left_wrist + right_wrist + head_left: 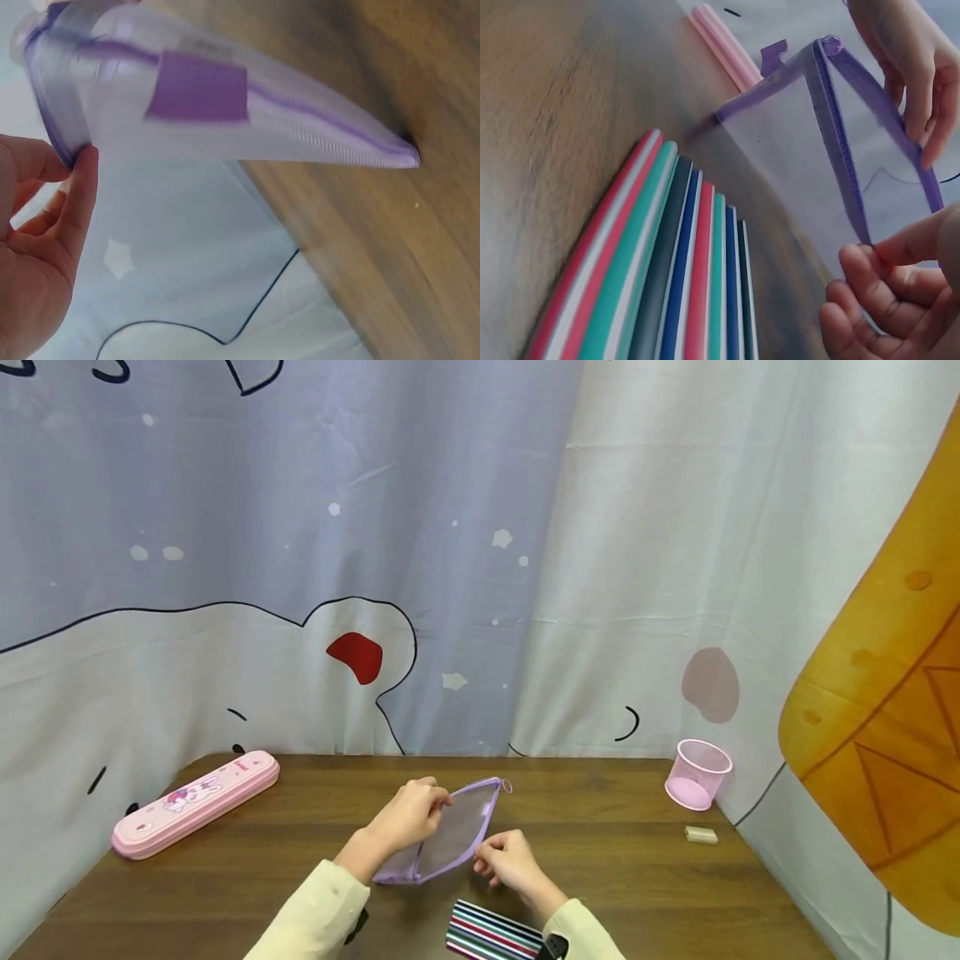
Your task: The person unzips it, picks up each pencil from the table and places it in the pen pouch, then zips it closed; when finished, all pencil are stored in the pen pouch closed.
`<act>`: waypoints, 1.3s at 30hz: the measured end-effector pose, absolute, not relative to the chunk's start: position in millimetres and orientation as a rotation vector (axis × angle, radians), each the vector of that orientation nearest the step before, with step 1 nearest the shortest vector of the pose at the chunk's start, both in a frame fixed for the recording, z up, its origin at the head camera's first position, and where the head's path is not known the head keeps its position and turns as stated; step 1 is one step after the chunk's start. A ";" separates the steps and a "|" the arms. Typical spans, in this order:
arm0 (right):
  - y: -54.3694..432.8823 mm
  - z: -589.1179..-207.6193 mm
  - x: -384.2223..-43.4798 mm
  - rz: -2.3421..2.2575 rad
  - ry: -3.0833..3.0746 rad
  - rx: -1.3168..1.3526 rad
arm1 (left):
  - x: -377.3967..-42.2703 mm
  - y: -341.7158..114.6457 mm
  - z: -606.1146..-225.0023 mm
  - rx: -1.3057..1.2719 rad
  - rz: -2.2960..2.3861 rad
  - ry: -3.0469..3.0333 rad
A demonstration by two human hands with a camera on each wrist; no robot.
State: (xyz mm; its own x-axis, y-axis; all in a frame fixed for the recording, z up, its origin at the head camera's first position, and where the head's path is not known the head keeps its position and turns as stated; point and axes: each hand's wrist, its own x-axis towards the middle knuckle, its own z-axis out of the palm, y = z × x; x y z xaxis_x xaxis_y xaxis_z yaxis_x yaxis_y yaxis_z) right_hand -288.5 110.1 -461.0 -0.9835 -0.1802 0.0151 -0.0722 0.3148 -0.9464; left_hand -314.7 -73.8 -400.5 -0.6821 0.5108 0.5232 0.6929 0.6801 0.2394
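Note:
A see-through mesh zipper pouch (455,827) with purple edging is held up between both hands above the wooden table. My left hand (411,814) pinches one side of its opening, thumb against fingertips, as the left wrist view shows. On the near side, my right hand (510,862) pinches the zipper edge (840,150) between thumb and forefinger. The mouth gapes between the two hands, and the mesh body looks flat. Just below the right hand lie several striped pencils (682,262) side by side, red, green, blue and dark, partly under the right wrist in the head view.
A pink pencil case (197,803) with a rabbit print lies at the left. A pink mesh pen cup (697,774) stands at the far right, with a small pale eraser (701,835) before it. A printed curtain (480,560) hangs behind the table (600,827).

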 end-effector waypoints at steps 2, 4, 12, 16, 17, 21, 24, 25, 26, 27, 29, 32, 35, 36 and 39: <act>111.5 -463.0 -288.1 -1.729 2.485 -0.218 | -316.6 -76.9 -398.8 -0.894 -0.590 -2.464; 112.5 -464.5 -287.9 -1.702 2.496 -0.199 | -318.4 -79.1 -398.3 -0.873 -0.600 -2.459; 115.7 -468.0 -289.5 -1.640 2.574 -0.173 | -323.1 -83.0 -398.3 -0.864 -0.694 -2.478; 117.8 -469.1 -289.9 -1.632 2.576 -0.189 | -323.6 -82.7 -396.8 -0.831 -0.732 -2.480; 118.4 -468.9 -289.6 -1.635 2.571 -0.199 | -323.9 -82.2 -397.2 -0.829 -0.741 -2.486; 123.1 -467.5 -286.9 -1.503 2.649 -0.362 | -323.3 -78.4 -400.7 -0.836 -0.807 -2.516; 132.0 -462.2 -280.5 -1.155 2.798 -0.611 | -322.4 -75.4 -404.4 -0.849 -0.832 -2.524; 135.4 -459.1 -277.3 -1.009 2.846 -0.693 | -321.8 -75.2 -405.4 -0.854 -0.841 -2.524; 139.1 -455.0 -273.2 -0.868 2.879 -0.765 | -321.4 -75.3 -406.6 -0.860 -0.845 -2.520; 143.0 -450.8 -268.7 -0.770 2.882 -0.813 | -321.1 -75.2 -407.6 -0.867 -0.843 -2.514; 150.5 -442.5 -259.4 -0.611 2.880 -0.880 | -320.6 -75.3 -409.1 -0.881 -0.846 -2.499; 159.3 -434.5 -246.4 -0.500 2.852 -0.894 | -319.8 -75.9 -410.2 -0.887 -0.847 -2.484; 163.7 -434.8 -236.5 -0.461 2.852 -0.910 | -319.0 -77.5 -410.6 -0.863 -0.848 -2.487; 164.5 -436.0 -234.1 -0.458 2.855 -0.899 | -318.9 -78.1 -410.7 -0.856 -0.849 -2.489; 165.2 -441.0 -228.9 -0.470 2.884 -0.880 | -318.6 -79.7 -411.0 -0.838 -0.859 -2.495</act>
